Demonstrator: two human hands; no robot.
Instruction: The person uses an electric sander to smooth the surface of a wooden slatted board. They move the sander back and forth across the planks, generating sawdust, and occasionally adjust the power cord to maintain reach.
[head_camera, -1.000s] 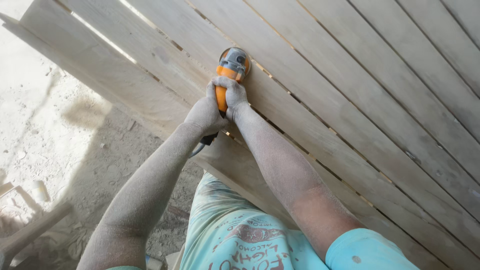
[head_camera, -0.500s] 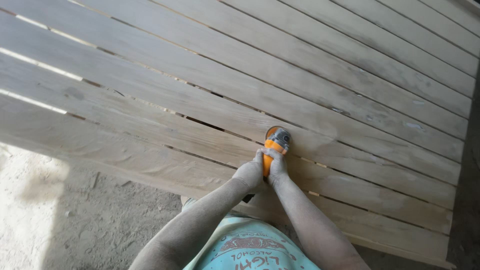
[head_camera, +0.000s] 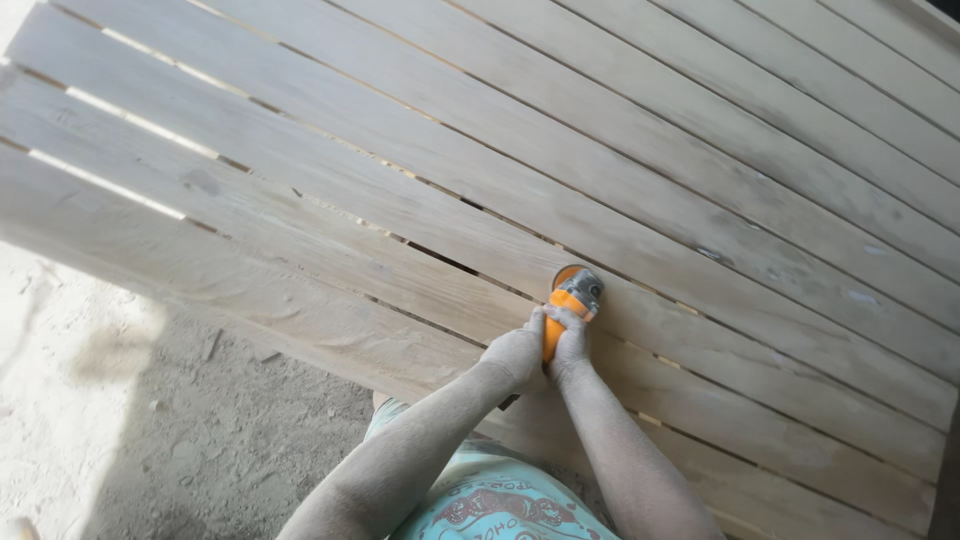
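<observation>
i'm gripping the orange grinder (head_camera: 567, 303) with both hands, left hand (head_camera: 516, 351) and right hand (head_camera: 571, 343) clamped together on its handle, pressing it on the near wooden slats (head_camera: 400, 215).

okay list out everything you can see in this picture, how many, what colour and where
Wooden planks: about a dozen, pale dusty wood, laid side by side with narrow gaps, filling most of the view.
Power sander: one, orange body with grey head, on a plank at centre, gripped by both hands.
Ground: one patch, grey-brown dirt with a sunlit spot, lower left.
Shirt: one, light turquoise with a red print, bottom centre.
Left hand: one, dust-coated, closed around the sander's handle from the left.
Right hand: one, dust-coated, closed around the handle from the right.
</observation>
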